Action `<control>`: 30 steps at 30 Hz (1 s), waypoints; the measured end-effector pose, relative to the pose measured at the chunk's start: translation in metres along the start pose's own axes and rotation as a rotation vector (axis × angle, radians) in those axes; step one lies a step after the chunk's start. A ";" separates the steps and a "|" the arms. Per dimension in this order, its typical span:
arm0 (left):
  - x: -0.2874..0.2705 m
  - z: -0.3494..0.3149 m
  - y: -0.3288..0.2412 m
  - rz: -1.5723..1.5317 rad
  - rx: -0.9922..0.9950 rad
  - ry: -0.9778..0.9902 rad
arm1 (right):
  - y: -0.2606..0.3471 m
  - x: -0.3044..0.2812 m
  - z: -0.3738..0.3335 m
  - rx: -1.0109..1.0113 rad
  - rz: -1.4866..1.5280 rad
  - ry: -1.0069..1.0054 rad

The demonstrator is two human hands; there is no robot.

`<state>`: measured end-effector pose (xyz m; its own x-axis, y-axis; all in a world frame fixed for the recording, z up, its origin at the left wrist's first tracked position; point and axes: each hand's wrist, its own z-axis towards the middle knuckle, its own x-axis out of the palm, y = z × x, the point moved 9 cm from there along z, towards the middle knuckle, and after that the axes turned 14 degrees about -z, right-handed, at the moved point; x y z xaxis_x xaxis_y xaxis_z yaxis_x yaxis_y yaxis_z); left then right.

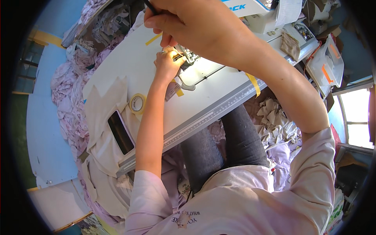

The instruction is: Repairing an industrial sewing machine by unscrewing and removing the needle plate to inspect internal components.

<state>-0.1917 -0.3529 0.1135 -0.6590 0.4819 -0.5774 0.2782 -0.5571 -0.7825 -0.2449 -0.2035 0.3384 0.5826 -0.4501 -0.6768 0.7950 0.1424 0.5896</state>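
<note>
My right hand is raised over the table at the top of the view, closed around a thin black rod. Its far end runs out of the picture, so its kind does not show. Below it, my left hand reaches to the brightly lit needle area of a white sewing machine. The left thumb and forefinger are bent together there. What they pinch is too small to make out. My right hand and forearm cover much of the machine's head.
A roll of yellow tape and a phone lie on beige cloth left of my left forearm. A ruler strip edges the white table. Heaped pale fabric borders the left; a clear plastic bin sits right.
</note>
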 end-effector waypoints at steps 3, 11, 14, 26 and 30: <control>0.001 0.005 0.010 -0.015 -0.071 0.077 | 0.001 0.001 0.000 0.020 0.044 0.010; 0.008 0.006 0.004 0.102 -0.093 0.036 | 0.000 -0.002 -0.001 0.022 0.050 0.024; 0.006 0.008 0.004 0.080 -0.080 0.075 | 0.000 -0.001 -0.001 0.008 0.016 0.021; 0.001 0.004 0.006 0.026 -0.016 0.127 | 0.003 -0.001 -0.007 -0.085 -0.128 -0.131; 0.006 0.001 -0.016 0.136 0.058 0.190 | 0.005 -0.011 -0.011 -0.133 -0.143 -0.200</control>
<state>-0.2011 -0.3418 0.1231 -0.4734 0.5152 -0.7144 0.3116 -0.6607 -0.6829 -0.2457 -0.1887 0.3437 0.4283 -0.6372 -0.6408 0.8898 0.1735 0.4222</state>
